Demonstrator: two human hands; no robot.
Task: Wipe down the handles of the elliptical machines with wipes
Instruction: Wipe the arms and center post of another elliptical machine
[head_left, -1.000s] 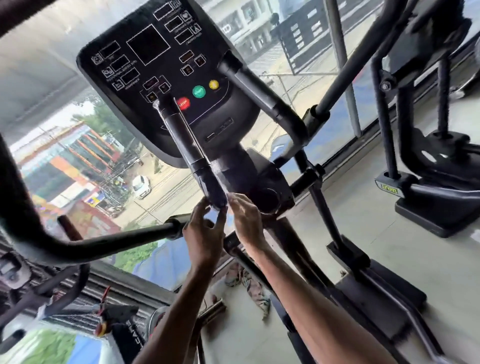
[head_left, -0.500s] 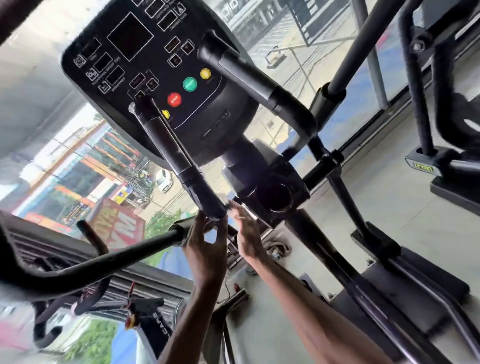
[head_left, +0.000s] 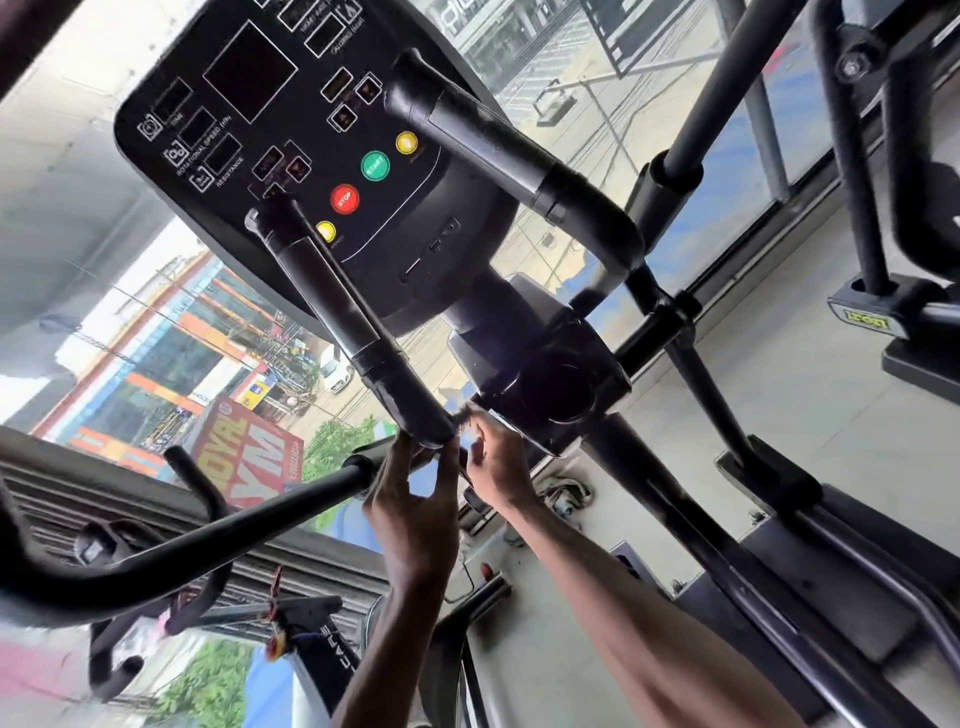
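Both of my hands were raised to the lower end of the near handle (head_left: 332, 306), the black grip that ran tilted from the console (head_left: 234, 104) down toward me. My left hand (head_left: 415, 509) reached up with thumb and fingers fairly straight and held nothing, their tips touching the bend at the bottom of that grip, thumb on one side and fingers on the other. My right hand (head_left: 496, 467) was just beside it, fingers curled, fingertips near the same bend. A small blurred scrap (head_left: 464, 415) showed at those fingertips. Whether it was a wipe, and whether my right hand really pinched it, I could not tell.

The far handle (head_left: 498, 150) stood well apart to the right, crossing the console's edge. On the console face were a red STOP button (head_left: 344, 199), a green START button (head_left: 375, 165), an upper yellow button (head_left: 406, 142) and a lower yellow button (head_left: 325, 230). A long swing arm (head_left: 208, 535) crossed low on the left, its end just beside my left hand. A window (head_left: 130, 338) showed a street beyond, and another machine (head_left: 909, 322) stood on the floor (head_left: 805, 415) to the right.
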